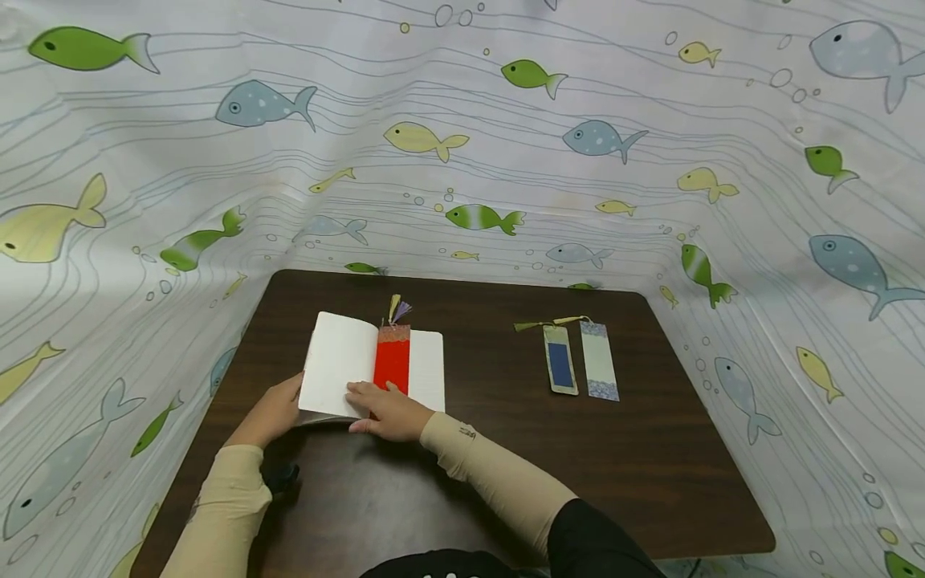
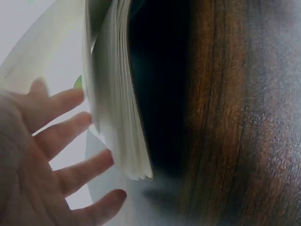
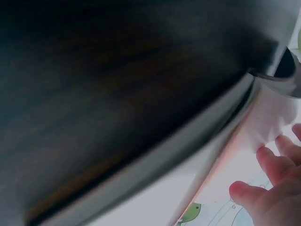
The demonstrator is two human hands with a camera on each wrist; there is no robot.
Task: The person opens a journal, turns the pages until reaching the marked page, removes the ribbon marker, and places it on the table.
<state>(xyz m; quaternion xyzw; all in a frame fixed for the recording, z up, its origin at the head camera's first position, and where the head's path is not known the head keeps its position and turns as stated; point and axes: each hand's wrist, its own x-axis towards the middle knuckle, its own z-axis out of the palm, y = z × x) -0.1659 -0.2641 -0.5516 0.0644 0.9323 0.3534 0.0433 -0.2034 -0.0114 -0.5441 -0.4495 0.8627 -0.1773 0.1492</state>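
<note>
An open white notebook [image 1: 340, 361] lies on the dark wooden table [image 1: 506, 449]. A red bookmark [image 1: 393, 363] with a tassel [image 1: 398, 307] lies along its middle fold. My left hand [image 1: 273, 412] is at the book's left edge. In the left wrist view its fingers [image 2: 70, 141] are straight and spread against the raised stack of pages [image 2: 120, 113]. My right hand [image 1: 383, 408] rests flat on the lower middle of the book, beside the red bookmark. Its fingertips [image 3: 268, 174] lie on the page [image 3: 235, 169] in the right wrist view.
Two more bookmarks lie side by side on the right of the table, a blue one [image 1: 560, 360] and a pale one [image 1: 599, 360]. A white cloth printed with fish [image 1: 506, 144] walls in the table at the back and both sides.
</note>
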